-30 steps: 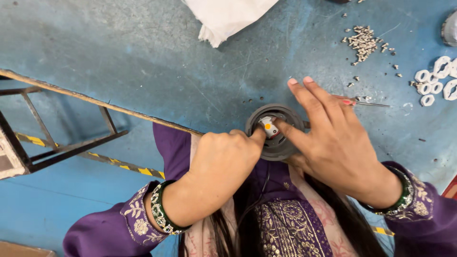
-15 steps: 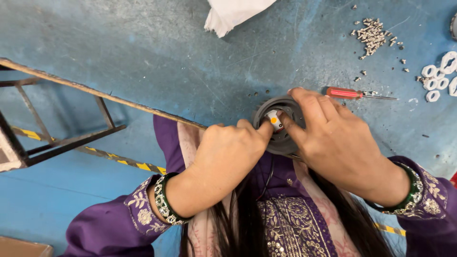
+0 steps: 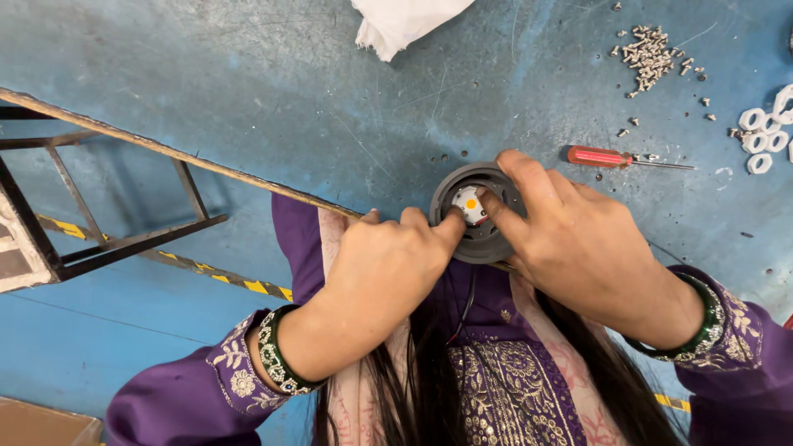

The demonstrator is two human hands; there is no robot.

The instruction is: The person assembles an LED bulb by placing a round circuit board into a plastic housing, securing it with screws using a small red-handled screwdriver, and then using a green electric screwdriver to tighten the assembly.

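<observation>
Pressing my left hand [image 3: 384,264] and right hand [image 3: 578,239] fingertips together on the small white chip [image 3: 468,204], I am keeping it flat inside the round grey holder [image 3: 479,241] at the blue table's [image 3: 289,99] edge

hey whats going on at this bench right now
A person in purple embroidered sleeves works at the edge of a blue table. Both hands are on a round dark grey housing: the left hand and the right hand press fingertips onto a small white square piece with an orange dot in its centre. A red-handled screwdriver lies just beyond, with a pile of screws and white nuts farther off.
</observation>
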